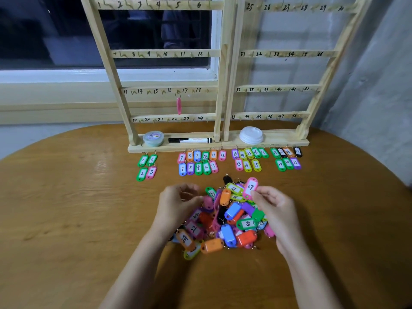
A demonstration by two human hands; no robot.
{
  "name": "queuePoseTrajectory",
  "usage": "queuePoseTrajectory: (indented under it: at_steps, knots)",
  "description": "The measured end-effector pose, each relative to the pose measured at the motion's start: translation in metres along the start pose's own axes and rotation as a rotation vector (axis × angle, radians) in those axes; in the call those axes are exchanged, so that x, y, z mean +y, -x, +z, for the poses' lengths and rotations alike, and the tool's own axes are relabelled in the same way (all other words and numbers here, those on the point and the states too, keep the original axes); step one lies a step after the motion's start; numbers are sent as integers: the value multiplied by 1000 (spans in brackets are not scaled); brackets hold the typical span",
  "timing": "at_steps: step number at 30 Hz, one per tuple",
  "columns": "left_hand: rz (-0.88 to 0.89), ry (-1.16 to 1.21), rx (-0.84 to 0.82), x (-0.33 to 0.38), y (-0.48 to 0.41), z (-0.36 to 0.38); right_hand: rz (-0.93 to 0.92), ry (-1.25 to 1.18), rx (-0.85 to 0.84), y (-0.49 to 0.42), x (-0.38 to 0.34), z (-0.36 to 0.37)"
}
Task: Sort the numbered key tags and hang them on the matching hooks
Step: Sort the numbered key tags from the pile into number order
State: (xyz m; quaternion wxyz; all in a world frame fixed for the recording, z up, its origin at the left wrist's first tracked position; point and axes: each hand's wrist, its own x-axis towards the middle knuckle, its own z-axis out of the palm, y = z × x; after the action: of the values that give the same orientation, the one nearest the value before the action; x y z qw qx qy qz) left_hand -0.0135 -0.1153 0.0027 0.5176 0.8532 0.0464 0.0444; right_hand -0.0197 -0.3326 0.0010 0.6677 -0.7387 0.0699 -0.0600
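Observation:
A heap of coloured key tags lies on the round wooden table in front of me. My right hand pinches a pink tag marked 27 at the heap's far right edge. My left hand hovers at the heap's left side with fingers curled; whether it holds a tag is unclear. Two wooden hook racks stand behind, the left rack numbered 1 to 24, the right rack from 25 to 48. One pink tag hangs on the hook by 17.
Sorted tags lie in rows before the racks: 2 and 3, 7 to 12, 13 to 17, 19 to 22. On the rack base sit a small tub, a black marker and a white lid.

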Motion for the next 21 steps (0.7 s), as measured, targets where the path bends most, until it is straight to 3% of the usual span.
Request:
queuePoseTrajectory:
  at_steps: [6,13,17,21]
  knots:
    - [219,-295,-125,-2,-1,14,46,23,-4,3,5,-3]
    - [275,-292,92,-2,-3,16,55,23,-8,2,6,-5]
    - [199,-104,222,6,-4,11,51,25,-24,2,5,-4]
    - [-46,325,119,8,-3,10,57,36,-34,2,4,-3]
